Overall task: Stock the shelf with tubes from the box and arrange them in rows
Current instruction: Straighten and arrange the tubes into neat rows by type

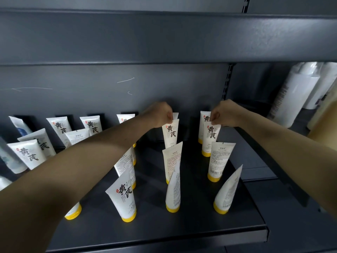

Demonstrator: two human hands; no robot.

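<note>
Several white tubes with yellow caps stand cap-down in rows on the dark shelf (182, 232). My left hand (160, 114) reaches to the back and pinches the top edge of one tube (170, 134) in the middle column. Beside it, my right hand (224, 114) pinches the top of another tube (210, 137) in the right column, with one more tube (203, 125) just behind it. Nearer tubes (125, 198) (173, 192) (228, 190) stand at the front, some turned sideways. My left forearm hides part of the left columns. The box is not in view.
An upper shelf (164, 37) overhangs the work area. Large white bottles (295, 95) stand on the neighbouring shelf to the right, past a slotted upright (228, 81). More tubes (27, 154) lean at the far left.
</note>
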